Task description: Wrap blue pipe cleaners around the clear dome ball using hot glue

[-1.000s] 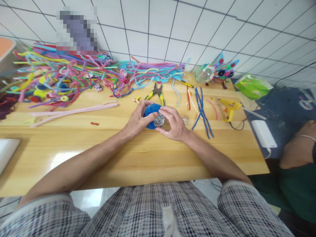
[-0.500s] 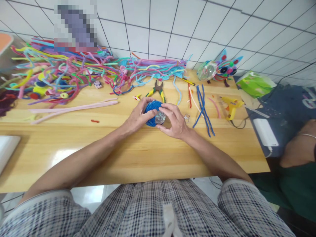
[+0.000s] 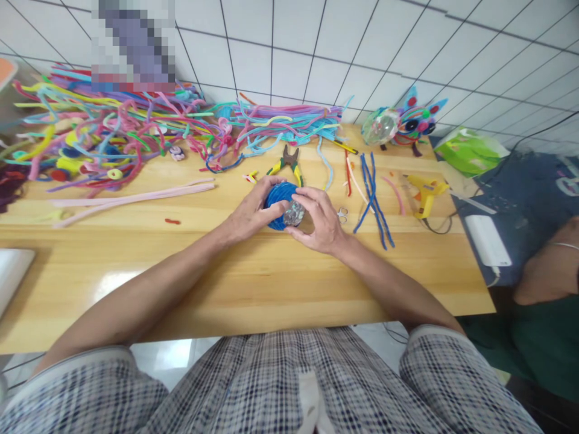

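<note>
One wide wooden bench (image 3: 253,289) carries all the work things, and beyond its right edge one can see the arm (image 3: 547,265) of another person. The biggest thing on the bench is a messy heap of coloured fuzzy sticks (image 3: 90,132), at the far left. Next to it, in the middle, lies a flatter bundle of fuzzy sticks (image 3: 289,123) along the wall. At the far right stands a colourful animal figure (image 3: 414,123) with a clear round body, and a green packet (image 3: 470,150) is near it. Closer in are the yellow glue gun (image 3: 426,193), the crossed blue sticks (image 3: 372,199), the pliers (image 3: 290,158) and, smallest, a red piece (image 3: 172,221). The pliers are just beyond the held thing, with the handles opened toward it; small scissors (image 3: 342,215) lie just beside the right hand (image 3: 323,223).

The blue ball (image 3: 277,205) is above the middle of the bench, between the two hands. Its left side is covered with blue strands; its right side looks clear and shiny. The left hand (image 3: 248,211) is closed on the blue side, and the right hand holds the shiny side. Whether the fingertips of both hands touch, I cannot tell.

Compared with the earlier frame, the hold is almost the same, and only the view has moved slightly.
</note>
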A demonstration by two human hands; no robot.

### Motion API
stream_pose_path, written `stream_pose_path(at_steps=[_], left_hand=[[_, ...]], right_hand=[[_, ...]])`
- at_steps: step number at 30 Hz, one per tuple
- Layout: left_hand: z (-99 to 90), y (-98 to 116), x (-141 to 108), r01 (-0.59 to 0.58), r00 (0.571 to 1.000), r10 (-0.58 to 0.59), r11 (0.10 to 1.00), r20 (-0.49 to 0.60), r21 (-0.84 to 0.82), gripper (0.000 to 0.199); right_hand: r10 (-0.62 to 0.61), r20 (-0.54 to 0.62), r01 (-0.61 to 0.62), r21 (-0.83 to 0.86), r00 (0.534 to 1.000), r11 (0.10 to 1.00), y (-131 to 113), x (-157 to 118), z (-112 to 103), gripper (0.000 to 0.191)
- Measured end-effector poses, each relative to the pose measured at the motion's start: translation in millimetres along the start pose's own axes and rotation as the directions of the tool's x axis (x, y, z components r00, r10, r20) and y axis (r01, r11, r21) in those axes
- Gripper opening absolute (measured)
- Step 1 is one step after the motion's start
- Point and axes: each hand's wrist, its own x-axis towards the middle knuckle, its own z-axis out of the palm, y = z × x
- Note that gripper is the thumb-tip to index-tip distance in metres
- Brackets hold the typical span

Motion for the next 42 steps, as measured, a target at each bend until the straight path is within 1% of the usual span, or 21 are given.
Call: stream_pose_path(at_steps=[4,7,11,13,15,18,25,28,33,35,39,42], left_hand=[[-2.2,-5,-1,-0.127,0.992,0.126,0.983,0.015,0.129,0.068],[-0.3,-9,-3,-0.242,0.969,0.247,0.946,0.005,0.216,0.065],[5.4,-11,-4,-0.390,0.907,0.420,0.873,-0.043,0.294,0.051],[8.1,-11,-5,-0.433,0.876,0.477,0.842,-0.071,0.321,0.040],[10.0,-11,-5,-0.456,0.855,0.512,0.820,-0.087,0.346,0.029],[11.5,-10,-6,-0.476,0.836,0.542,0.797,-0.090,0.371,0.019],[13.3,-9,-9,-0.487,0.820,0.566,0.771,-0.090,0.411,0.017],[13.6,-10,-9,-0.491,0.813,0.576,0.757,-0.085,0.432,0.017],[12.9,-10,-8,-0.507,0.794,0.602,0.735,-0.088,0.450,0.015],[12.1,-10,-8,-0.509,0.794,0.602,0.732,-0.080,0.454,0.016],[10.3,-10,-7,-0.495,0.811,0.582,0.737,-0.059,0.459,0.018],[9.9,-12,-6,-0.511,0.802,0.594,0.735,-0.061,0.446,0.018]], right_hand=[[0.021,-0.013,-0.020,0.022,1.000,1.000,-1,0,1,0.077],[0.032,-0.017,-0.031,0.022,0.999,0.999,-2,0,2,0.077],[0.026,-0.009,-0.026,0.028,1.000,0.999,-4,0,2,0.078],[0.025,-0.005,-0.025,0.026,1.000,0.999,-4,-1,2,0.077],[0.032,0.002,-0.032,0.029,0.999,0.999,-5,-1,3,0.077],[0.050,0.014,-0.050,0.041,0.999,0.998,-5,0,4,0.077],[0.061,0.005,-0.061,0.086,0.998,0.994,-7,1,4,0.078],[0.076,-0.013,-0.074,0.112,0.997,0.991,-7,1,4,0.080],[0.039,-0.070,-0.032,0.092,0.997,0.995,-6,0,7,0.081],[0.036,-0.074,-0.029,0.093,0.997,0.995,-6,0,8,0.081],[0.030,-0.070,-0.024,0.078,0.997,0.997,-5,0,9,0.077],[0.037,-0.065,-0.031,0.082,0.997,0.996,-5,1,10,0.071]])
